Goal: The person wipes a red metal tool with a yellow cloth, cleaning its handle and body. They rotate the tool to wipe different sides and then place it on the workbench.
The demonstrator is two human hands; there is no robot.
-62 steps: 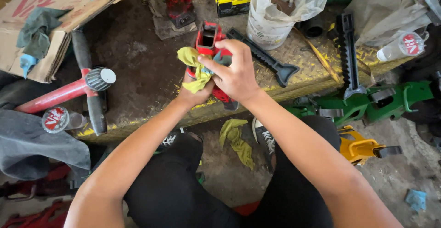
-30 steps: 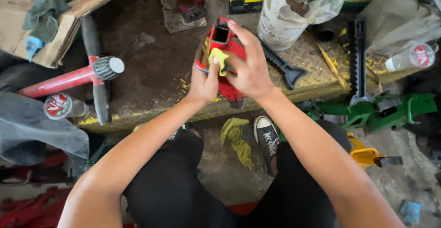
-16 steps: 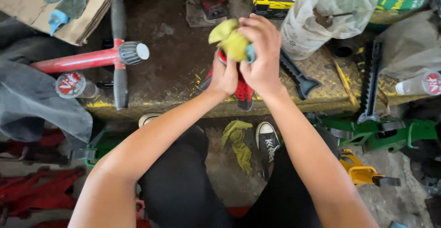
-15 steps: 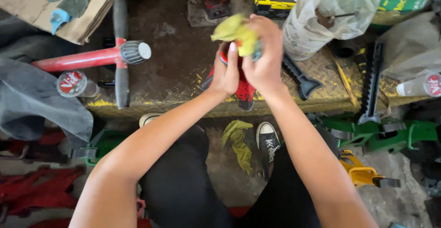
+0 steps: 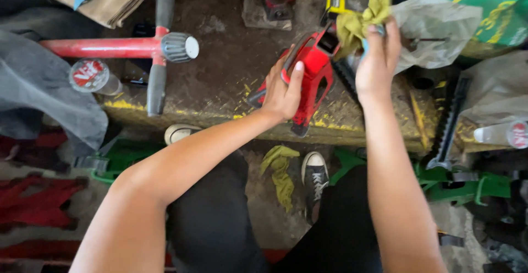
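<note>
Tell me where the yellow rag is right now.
In the head view, the yellow rag is bunched in the right hand, at the top end of the red tool housing gripped by the left hand.

A person seen from above, with 2 bare arms and no sleeves showing down to the left hand (image 5: 281,88) and right hand (image 5: 377,64). Black trousers (image 5: 214,223) cover both legs. 2 black canvas sneakers (image 5: 314,182) have white toe caps and white laces.

Clutter across a grimy desk (image 5: 220,75)
Red pole (image 5: 104,47), capped bottle (image 5: 91,76), grey cloth (image 5: 44,86), green bag (image 5: 484,3), yellow rag on floor (image 5: 280,174).
</note>
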